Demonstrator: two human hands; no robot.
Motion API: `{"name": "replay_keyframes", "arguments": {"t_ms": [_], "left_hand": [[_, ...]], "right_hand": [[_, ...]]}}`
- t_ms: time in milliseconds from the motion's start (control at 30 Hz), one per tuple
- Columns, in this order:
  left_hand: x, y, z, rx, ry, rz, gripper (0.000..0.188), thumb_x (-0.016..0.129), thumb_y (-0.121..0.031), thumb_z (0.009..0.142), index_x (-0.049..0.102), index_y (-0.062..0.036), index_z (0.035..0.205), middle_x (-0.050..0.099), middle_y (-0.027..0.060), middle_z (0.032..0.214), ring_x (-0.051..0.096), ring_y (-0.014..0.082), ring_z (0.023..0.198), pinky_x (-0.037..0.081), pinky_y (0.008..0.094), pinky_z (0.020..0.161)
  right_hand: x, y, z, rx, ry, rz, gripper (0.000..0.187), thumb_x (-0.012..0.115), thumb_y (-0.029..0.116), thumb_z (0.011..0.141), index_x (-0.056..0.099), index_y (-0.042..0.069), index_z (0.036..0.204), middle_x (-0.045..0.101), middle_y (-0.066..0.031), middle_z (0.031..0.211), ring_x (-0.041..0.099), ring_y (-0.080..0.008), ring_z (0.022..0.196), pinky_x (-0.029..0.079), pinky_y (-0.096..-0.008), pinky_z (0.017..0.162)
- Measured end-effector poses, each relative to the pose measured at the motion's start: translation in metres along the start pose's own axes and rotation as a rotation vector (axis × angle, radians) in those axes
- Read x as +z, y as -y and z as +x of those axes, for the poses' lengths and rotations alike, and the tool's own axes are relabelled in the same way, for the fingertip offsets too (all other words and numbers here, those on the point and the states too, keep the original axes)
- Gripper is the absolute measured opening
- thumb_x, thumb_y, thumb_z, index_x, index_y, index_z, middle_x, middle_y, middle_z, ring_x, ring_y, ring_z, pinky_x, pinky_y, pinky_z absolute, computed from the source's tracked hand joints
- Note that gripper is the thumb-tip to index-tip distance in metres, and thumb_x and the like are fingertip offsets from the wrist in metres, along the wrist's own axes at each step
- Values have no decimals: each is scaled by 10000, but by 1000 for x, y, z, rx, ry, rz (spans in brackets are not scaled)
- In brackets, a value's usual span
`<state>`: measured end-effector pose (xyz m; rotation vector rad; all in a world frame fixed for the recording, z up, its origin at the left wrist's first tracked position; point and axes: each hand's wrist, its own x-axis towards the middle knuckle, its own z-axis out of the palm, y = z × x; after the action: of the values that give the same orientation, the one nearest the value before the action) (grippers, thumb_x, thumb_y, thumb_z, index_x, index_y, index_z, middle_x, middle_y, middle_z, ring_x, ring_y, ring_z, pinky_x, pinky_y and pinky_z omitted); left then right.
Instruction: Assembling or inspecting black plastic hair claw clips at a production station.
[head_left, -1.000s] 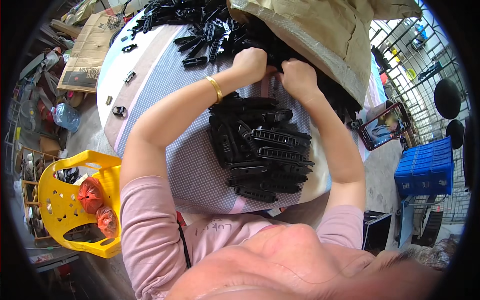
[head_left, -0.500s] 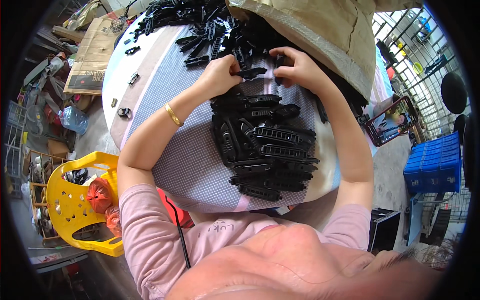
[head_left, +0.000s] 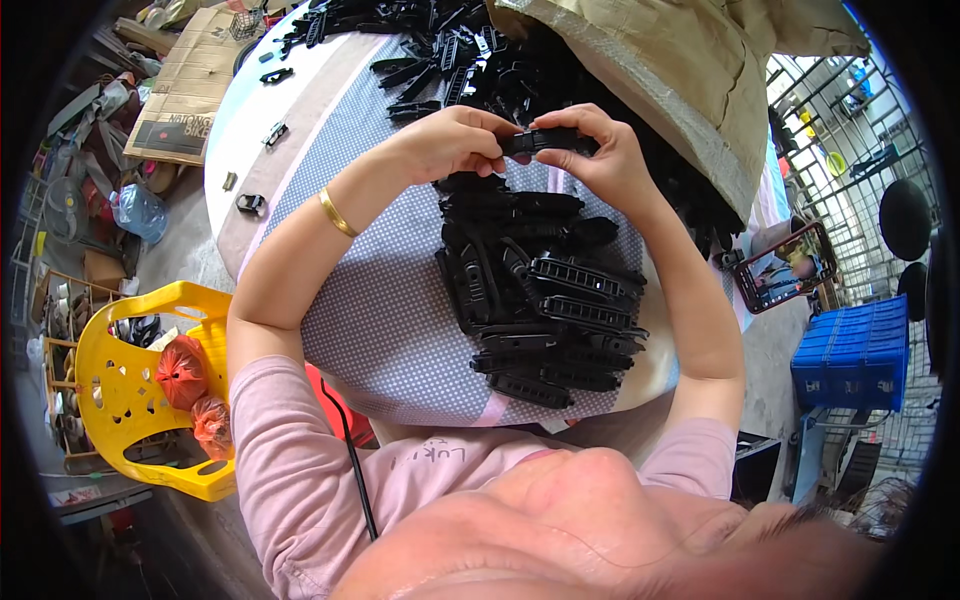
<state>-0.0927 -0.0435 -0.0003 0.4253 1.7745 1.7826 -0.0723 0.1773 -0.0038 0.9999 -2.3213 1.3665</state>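
Note:
A long black plastic part (head_left: 553, 141) spans the gap between my two hands above the table. My left hand (head_left: 462, 143) pinches its left end. On the other end, the thumb and fingers of my right hand (head_left: 612, 160) are closed round it. Just below lies a stack of similar black plastic parts (head_left: 585, 308), some with ladder-like slots, laid roughly in rows. Beyond my hands spreads a loose heap of black plastic parts (head_left: 430, 70). Whether the held part is one piece or two joined pieces, I cannot tell.
A large brown paper sack (head_left: 690, 80) leans over the table's far right. Small loose pieces (head_left: 250, 204) dot the cloth-covered table (head_left: 370, 330) at left. A phone (head_left: 786, 266) stands at the right edge. On the floor are a yellow chair (head_left: 105, 440) and blue crates (head_left: 850, 355).
My hands have come together. The separate black pieces each held are now brought into one span between them. The whole view has shifted slightly.

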Motion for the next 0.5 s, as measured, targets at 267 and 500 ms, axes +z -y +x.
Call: {"name": "replay_keyframes", "arguments": {"t_ms": [267, 500], "left_hand": [[6, -7, -5, 55, -10, -16, 380, 599, -111, 827, 533, 110, 1128, 606, 109, 821, 585, 130, 708, 483, 210, 631], [13, 0, -4, 287, -190, 356, 379, 701, -75, 763, 581, 29, 1107, 657, 97, 891, 624, 132, 742, 517, 239, 682]], "right_hand": [[6, 3, -2, -156, -50, -117, 322, 780, 73, 648, 676, 53, 952, 629, -95, 967, 601, -199, 870, 504, -289, 748], [4, 5, 0, -87, -8, -154, 395, 772, 141, 672, 632, 21, 1022, 650, -102, 963, 607, -218, 900, 483, -306, 796]]}}
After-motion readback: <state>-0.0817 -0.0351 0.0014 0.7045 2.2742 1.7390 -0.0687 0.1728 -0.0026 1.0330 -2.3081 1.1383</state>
